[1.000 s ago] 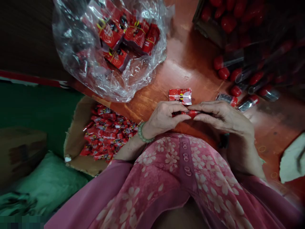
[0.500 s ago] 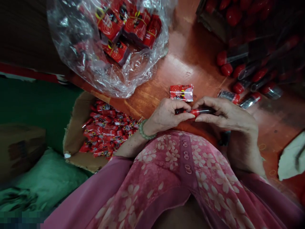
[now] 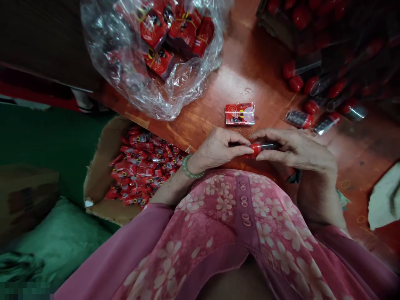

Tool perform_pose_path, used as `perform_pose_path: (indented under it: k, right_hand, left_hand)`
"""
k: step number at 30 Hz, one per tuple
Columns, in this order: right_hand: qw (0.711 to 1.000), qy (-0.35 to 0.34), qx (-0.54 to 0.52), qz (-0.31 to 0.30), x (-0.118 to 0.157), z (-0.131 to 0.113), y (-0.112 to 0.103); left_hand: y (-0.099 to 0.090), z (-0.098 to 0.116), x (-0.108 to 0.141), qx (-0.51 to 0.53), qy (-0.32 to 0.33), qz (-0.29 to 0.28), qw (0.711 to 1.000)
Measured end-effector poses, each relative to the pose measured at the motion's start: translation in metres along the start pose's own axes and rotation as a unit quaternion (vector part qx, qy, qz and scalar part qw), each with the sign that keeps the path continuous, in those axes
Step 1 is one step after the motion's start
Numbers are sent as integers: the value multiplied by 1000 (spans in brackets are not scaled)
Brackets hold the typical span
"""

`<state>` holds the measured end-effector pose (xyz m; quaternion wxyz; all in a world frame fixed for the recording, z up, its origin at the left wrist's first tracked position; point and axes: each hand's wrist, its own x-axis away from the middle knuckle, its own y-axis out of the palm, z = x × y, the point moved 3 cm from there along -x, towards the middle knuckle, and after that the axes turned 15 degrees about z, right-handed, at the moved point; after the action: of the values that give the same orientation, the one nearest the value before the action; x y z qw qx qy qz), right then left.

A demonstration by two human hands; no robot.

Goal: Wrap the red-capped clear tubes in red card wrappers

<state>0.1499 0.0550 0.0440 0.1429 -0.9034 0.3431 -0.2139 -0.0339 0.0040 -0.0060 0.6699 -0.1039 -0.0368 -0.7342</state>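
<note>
**A:** That seated person in the pink floral garment (image 3: 237, 221), what's between the hands?

**B:** A slim clear tube with a red cap (image 3: 261, 147), held crosswise just above the lap. The left hand (image 3: 217, 149), with a pale green bead bangle (image 3: 190, 167) at its wrist, pinches one end between thumb and fingers. The right hand (image 3: 295, 151) pinches the other end, and the two sets of fingertips almost meet.

**A:** Anything right in front of them?

**B:** A small flat red-and-white printed sachet (image 3: 240, 113) lies on the glossy orange-red desk (image 3: 259, 79), just beyond the hands and touching neither.

**A:** And off to the left?

**B:** Beside the left hand there's a torn brown cardboard tray (image 3: 99, 179) heaped with small red sachets (image 3: 140, 166). Farther out, a crumpled clear plastic bag (image 3: 187, 89) holds bundled red packets (image 3: 153, 31).

**A:** The other side?

**B:** Loose clear tubes with red caps (image 3: 326, 124) lie scattered just past the right hand. Beyond them, a white crumpled piece (image 3: 384, 200) sits at the edge, though I can't tell whether it's cloth or paper.
</note>
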Motion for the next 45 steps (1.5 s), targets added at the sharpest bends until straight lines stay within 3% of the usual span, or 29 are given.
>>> perform_pose_path:
  k: [13,17,22,27,30,34,40,45]
  right_hand:
    - [998,0,57,-7,-2,-4,-2]
    - [999,14,31,34,-4,4,0]
    - [989,51,-59,129,-4,12,5]
    - [977,71,-110,169,-4,11,10]
    - [968,92,-123,201,-2,14,13]
    - [949,93,-143,264,1,23,17]
    - [906,85,-224,349,-8,28,32]
    - [901,51,-294,314,-25,11,46]
  left_hand:
    - [8,-5,-7,-2,-20,-33,999]
    - [5,-3,-13,27,-10,-21,999]
    - [-11,0,-18,47,-27,-16,998]
    - [-18,1,-17,39,-31,-10,999]
    - [-17,-4,-12,98,-81,18,992]
    - [-10,-18,0,253,-146,63,954]
    - [11,-24,8,302,-129,96,940]
    - [11,-17,-2,299,-110,168,933]
